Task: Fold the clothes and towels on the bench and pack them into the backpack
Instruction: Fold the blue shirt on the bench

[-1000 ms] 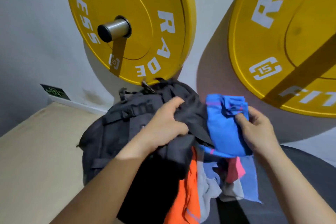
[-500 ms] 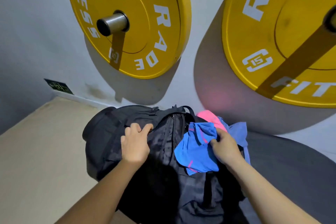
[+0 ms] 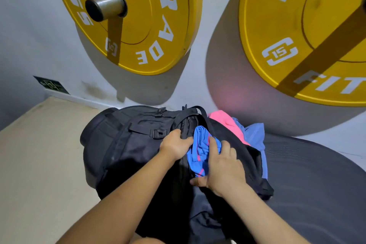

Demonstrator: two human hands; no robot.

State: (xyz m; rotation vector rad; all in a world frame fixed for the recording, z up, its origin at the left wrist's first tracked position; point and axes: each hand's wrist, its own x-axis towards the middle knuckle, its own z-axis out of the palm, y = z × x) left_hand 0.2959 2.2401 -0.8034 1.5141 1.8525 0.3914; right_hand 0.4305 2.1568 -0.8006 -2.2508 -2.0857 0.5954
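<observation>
**Where's the blue cloth now?**

Halfway into the backpack (image 3: 122,144). A second ago I held the blue cloth (image 3: 200,144) up beside the raised bag. Now the bag lies flat on the tabletop (image 3: 316,184) and the cloth sits bunched in the open zip mouth, partly in and partly showing.

**And your hands?**

My left hand (image 3: 175,144) has slid over from the bag's front panel to the edge of the opening. Its fingers curl over that edge and hold the mouth apart. My right hand (image 3: 223,166) no longer pinches the cloth. It lies on top, fingers close together and pressing down, thumb out to the side.

**So this piece is nearly packed?**

I'd say so. One more push should seat it, provided the left keeps the mouth wide. The fold already looks loose, so it may go in crumpled.

**What's left?**

A pink piece (image 3: 225,123) and a paler blue one (image 3: 255,132) lie just behind the bag, against the wall. I can't tell whether they are folded, so I judge the task well short of done.
</observation>
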